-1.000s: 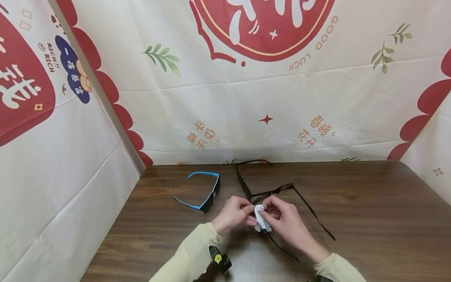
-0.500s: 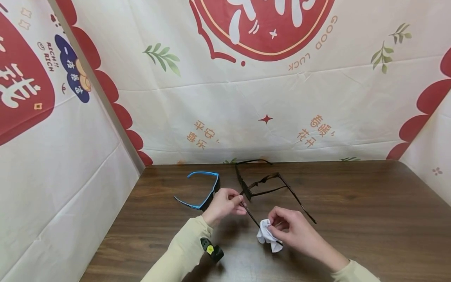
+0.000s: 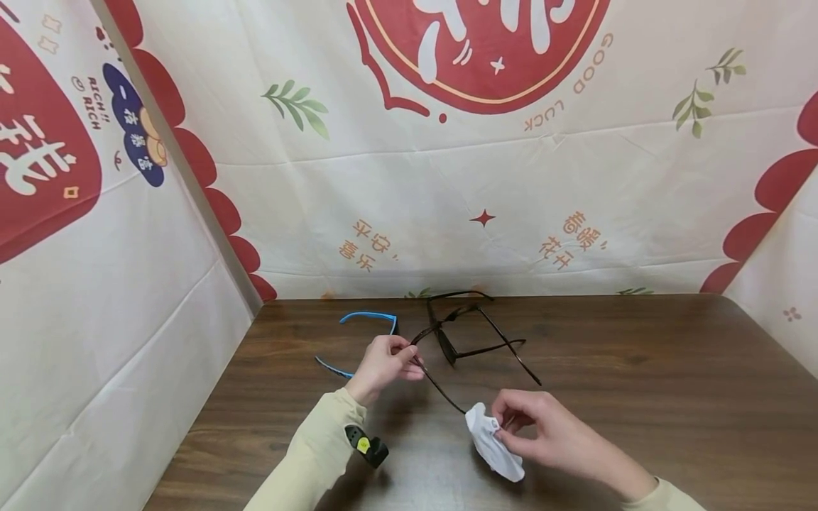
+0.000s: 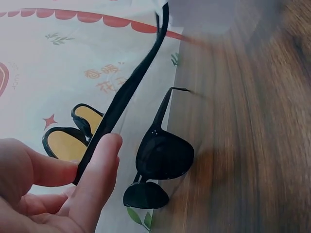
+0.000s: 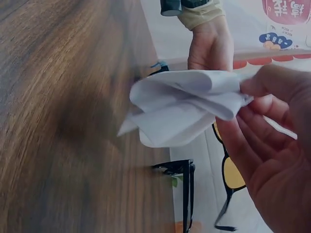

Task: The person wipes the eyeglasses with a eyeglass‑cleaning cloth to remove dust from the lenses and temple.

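Observation:
My left hand pinches a pair of dark-framed glasses near the hinge of one temple arm. Yellowish lenses show in the left wrist view. A white cloth hangs from the thumb and fingertips of my right hand, which grips it at one edge. The far end of the held temple arm runs up to the cloth; its tip is hidden there. Black sunglasses lie behind, partly covered by the held glasses in the head view.
Blue-framed sunglasses lie on the brown wooden table, partly hidden behind my left hand. A printed white cloth backdrop rises at the table's back edge, with another cloth wall to the left.
My left hand has moved left with the glasses. My right hand has moved right and down with the cloth, which slid along the temple arm toward its tip and now hangs more spread out.

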The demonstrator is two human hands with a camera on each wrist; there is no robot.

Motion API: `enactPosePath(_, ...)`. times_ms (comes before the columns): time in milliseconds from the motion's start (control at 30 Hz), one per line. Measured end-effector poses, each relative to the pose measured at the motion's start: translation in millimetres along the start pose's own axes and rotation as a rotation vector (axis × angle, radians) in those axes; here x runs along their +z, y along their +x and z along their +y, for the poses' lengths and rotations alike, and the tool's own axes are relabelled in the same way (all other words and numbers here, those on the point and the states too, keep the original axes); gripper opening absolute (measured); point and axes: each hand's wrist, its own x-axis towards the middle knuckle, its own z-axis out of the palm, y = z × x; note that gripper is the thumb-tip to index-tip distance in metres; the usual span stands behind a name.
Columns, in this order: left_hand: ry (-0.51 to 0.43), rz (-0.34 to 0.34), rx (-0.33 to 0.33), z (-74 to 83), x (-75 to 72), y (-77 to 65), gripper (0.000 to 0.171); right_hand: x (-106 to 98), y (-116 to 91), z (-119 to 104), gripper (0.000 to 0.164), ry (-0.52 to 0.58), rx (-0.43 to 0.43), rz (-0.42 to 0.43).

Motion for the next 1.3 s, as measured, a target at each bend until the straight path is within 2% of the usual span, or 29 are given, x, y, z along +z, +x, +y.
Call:
enactPosePath(167,-0.002,0.007,-0.009,0.1,-0.3,0.4,0.012,3.1,2.1,-5.0,0.035,0.022,-0.096,-0.06)
enactPosePath(400,-0.004,0.015,-0.009,0.0,1.2,0.7,0.012,6.2,7.8,-21.5,0.032,0.092,-0.039,-0.141)
enactPosePath(500,-0.008,0.01,-0.005,0.0,2.9,0.2,0.012,6.6,10.3,-22.0,0.031,0.07,-0.071,-0.141)
enactPosePath(600,-0.029,-0.003,0.005,-0.3,6.2,-0.4,0.012,6.9,12.4,-19.4,0.031,0.019,-0.09,-0.105)
enactPosePath(867,-0.053,-0.068,-0.001,0.3,19.4,-7.2,0.012,9.3,17.7,-2.4,0.035,-0.236,-0.154,0.075)
enactPosePath(1100,-0.048,-0.11,-0.019,2.1,35.1,-10.9,0.015,12.8,24.6,1.4,0.033,-0.257,-0.126,0.084)
enactPosePath(1300,-0.007,-0.123,0.002,1.8,46.8,-13.8,0.019,15.8,33.9,-1.8,0.025,-0.412,-0.074,0.114)
